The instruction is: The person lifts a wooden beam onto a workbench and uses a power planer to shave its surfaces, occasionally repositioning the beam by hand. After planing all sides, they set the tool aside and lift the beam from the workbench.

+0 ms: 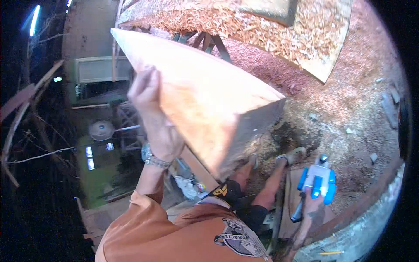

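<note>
Pale wood block (200,96) was gripped at its edge by the half-curled left hand (158,126).
Well apart from that hand, a blue power tool (318,178) was held in the closed right hand (313,203); for steadiness, the block's weight was best settled against the left palm.

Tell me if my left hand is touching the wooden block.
Touching. The head view shows the left hand gripping the wooden block along its left edge, with no gap visible between them.
</note>
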A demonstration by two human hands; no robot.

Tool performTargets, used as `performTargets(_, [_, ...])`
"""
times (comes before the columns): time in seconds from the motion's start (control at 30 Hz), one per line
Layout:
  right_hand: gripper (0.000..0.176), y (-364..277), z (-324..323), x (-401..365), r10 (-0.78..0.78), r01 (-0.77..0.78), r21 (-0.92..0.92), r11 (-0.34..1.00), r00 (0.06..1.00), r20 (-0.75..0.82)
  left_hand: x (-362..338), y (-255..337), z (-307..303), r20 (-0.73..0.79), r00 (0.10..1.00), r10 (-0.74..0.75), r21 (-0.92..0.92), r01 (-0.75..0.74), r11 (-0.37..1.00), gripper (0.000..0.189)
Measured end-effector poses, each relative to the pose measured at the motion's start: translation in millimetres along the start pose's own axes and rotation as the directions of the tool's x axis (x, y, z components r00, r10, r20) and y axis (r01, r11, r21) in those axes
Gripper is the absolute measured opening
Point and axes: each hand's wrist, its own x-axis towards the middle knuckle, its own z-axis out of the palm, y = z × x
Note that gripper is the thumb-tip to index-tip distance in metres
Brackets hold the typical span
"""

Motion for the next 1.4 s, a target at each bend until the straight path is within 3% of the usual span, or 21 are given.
performTargets(0.07, [0.045, -25, -8, -41, -0.196, 0.194, -0.082, 0.978, 0.98, -0.026, -3, 24, 5, -0.084, 0.996, -0.023, -0.017, 0.021, 1.0, 0.067])
performTargets(0.13, [0.04, -72, -23, -90, -0.358, 0.333, -0.32, 0.887, 0.934, -0.018, -2, 24, -3, -0.044, 0.999, 0.008, -0.027, -0.009, 1.0, 0.063])
performTargets(0.23, [0.033, -143, -48, -168, -0.325, 0.345, -0.226, 0.911, 0.938, 0.122, 10, 33, -29, 0.013, 1.0, -0.001, -0.12, 0.003, 0.993, 0.055])
performTargets(0.27, [0.039, -186, -59, -200, -0.298, 0.323, -0.164, 0.932, 0.942, 0.156, 12, 25, -40, 0.045, 0.998, 0.035, -0.198, -0.025, 0.98, 0.052])
performTargets(0.33, [0.039, -220, -75, -250, -0.343, 0.389, -0.243, 0.888, 0.915, 0.214, -1, 2, -63, 0.12, 0.985, 0.122, -0.364, -0.071, 0.929, 0.047])
performTargets(0.43, [0.04, -283, -101, -326, -0.346, 0.418, -0.235, 0.877, 0.891, 0.294, -62, -28, -70, 0.164, 0.981, -0.105, -0.588, 0.182, 0.788, 0.03])
performTargets(0.5, [0.044, -296, -118, -355, -0.368, 0.408, -0.078, 0.91, 0.879, 0.304, -132, -41, -23, 0.297, 0.922, -0.251, -0.627, 0.386, 0.676, 0.028])
performTargets(0.6, [0.048, -325, -126, -382, -0.48, 0.48, 0.069, 0.875, 0.835, 0.269, -219, -22, 71, 0.518, 0.851, -0.089, -0.744, 0.499, 0.446, 0.029])
performTargets(0.63, [0.045, -346, -126, -390, -0.495, 0.489, 0.092, 0.868, 0.831, 0.255, -272, -3, 135, 0.464, 0.885, 0.037, -0.677, 0.328, 0.659, 0.034])
performTargets(0.67, [0.042, -368, -122, -396, -0.507, 0.494, 0.118, 0.862, 0.828, 0.24, -261, 12, 121, 0.649, 0.747, 0.143, -0.723, 0.546, 0.424, 0.045])
performTargets(0.73, [0.039, -397, -119, -390, -0.521, 0.523, 0.045, 0.851, 0.831, 0.195, -251, 33, 111, 0.866, 0.384, 0.322, -0.5, 0.634, 0.59, 0.055])
performTargets(0.83, [0.042, -418, -131, -350, -0.638, 0.679, -0.144, 0.72, 0.729, 0.247, -279, 30, 125, 0.943, 0.27, 0.195, -0.327, 0.645, 0.691, 0.061])
performTargets(0.87, [0.044, -427, -134, -340, -0.656, 0.704, -0.171, 0.69, 0.707, 0.264, -263, 15, 78, 0.921, 0.386, 0.049, -0.333, 0.716, 0.614, 0.059])
performTargets(0.9, [0.046, -428, -140, -331, -0.63, 0.681, -0.122, 0.722, 0.72, 0.29, -315, 4, 141, 0.871, 0.491, -0.018, -0.358, 0.66, 0.661, 0.057])
performTargets(0.93, [0.047, -430, -148, -321, -0.601, 0.652, -0.078, 0.754, 0.733, 0.318, -306, -15, 111, 0.83, 0.557, 0.027, -0.389, 0.544, 0.743, 0.054])
performTargets(1.0, [0.05, -437, -157, -298, -0.587, 0.643, -0.034, 0.765, 0.718, 0.374, -307, -36, 68, 0.825, 0.508, -0.248, -0.329, 0.788, 0.52, 0.054])
performTargets(1.03, [0.051, -437, -160, -289, -0.595, 0.66, -0.035, 0.75, 0.697, 0.401, -330, -44, 77, 0.812, 0.512, -0.281, -0.301, 0.779, 0.549, 0.06])
performTargets(1.07, [0.052, -439, -162, -279, -0.607, 0.681, -0.03, 0.732, 0.671, 0.427, -336, -45, 67, 0.838, 0.41, -0.361, -0.239, 0.869, 0.433, 0.062])
performTargets(1.23, [0.055, -460, -154, -239, -0.588, 0.724, -0.087, 0.684, 0.618, 0.521, -346, -16, 27, 0.748, 0.323, -0.58, -0.293, 0.945, 0.149, 0.066])
performTargets(1.37, [0.049, -493, -130, -224, -0.584, 0.747, -0.067, 0.662, 0.57, 0.578, -356, 17, 20, 0.719, 0.067, -0.692, -0.23, 0.962, -0.145, 0.067])
performTargets(1.4, [0.047, -499, -125, -219, -0.582, 0.754, -0.073, 0.653, 0.561, 0.588, -362, 25, 21, 0.692, 0.05, -0.72, -0.25, 0.952, -0.175, 0.067])
